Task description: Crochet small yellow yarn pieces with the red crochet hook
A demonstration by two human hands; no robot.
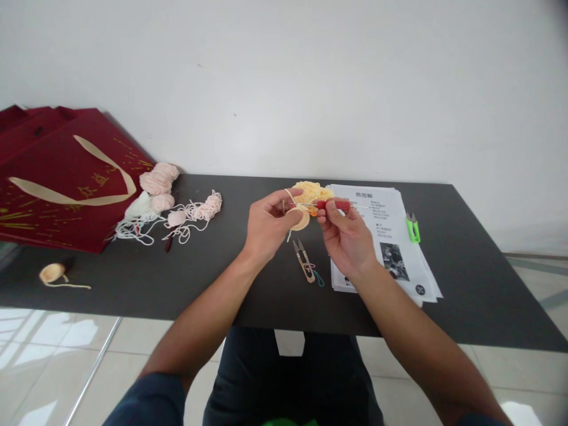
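Between thumb and fingers, my left hand [270,223] pinches a small round cream crochet piece [300,219], with yarn looped over the index finger. My right hand [348,236] grips the red handle of a crochet hook [335,204], whose thin metal tip points left to the piece. A ball of yellow yarn [310,190] lies just behind both hands, partly hidden by them. Below the hands, metal thread snips [304,261] with a teal cord rest on the dark table [266,296].
Printed sheets [373,236] lie stacked under my right hand, with green-handled snips [412,228] beside them. To the left are a dark red gift bag [66,177], pink yarn balls [158,178], tangled pink yarn [206,208], white yarn [138,210] and a cream crochet cup [52,273].
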